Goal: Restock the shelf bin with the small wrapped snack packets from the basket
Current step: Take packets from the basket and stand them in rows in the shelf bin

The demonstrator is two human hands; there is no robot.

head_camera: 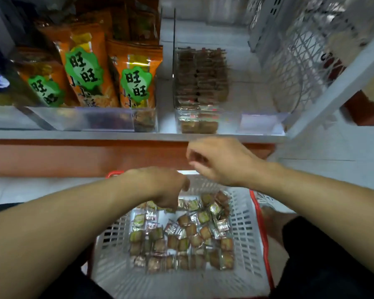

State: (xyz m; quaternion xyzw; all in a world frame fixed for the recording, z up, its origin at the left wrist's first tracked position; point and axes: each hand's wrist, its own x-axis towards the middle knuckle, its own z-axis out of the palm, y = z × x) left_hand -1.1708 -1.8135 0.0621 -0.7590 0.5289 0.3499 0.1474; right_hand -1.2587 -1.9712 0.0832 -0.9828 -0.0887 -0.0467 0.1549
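A white slatted basket [244, 229] with red handles sits low in front of me and holds several small wrapped snack packets [181, 240], brown and green in clear foil. My left hand [160, 188] reaches down into the far side of the pile. Its fingertips are among the packets and hidden behind the back of the hand. My right hand [220, 162] hovers above the basket's far rim, just below the shelf edge, with fingers loosely curled and nothing visible in them. The clear shelf bin [229, 124] above it holds rows of the same packets [201, 83].
Orange snack bags [84, 67] fill the clear bin to the left, behind a divider [174, 61]. White wire baskets [294, 61] stand at the right end of the shelf. A red shelf front [73, 156] runs below the shelf edge. My dark-clothed legs flank the basket.
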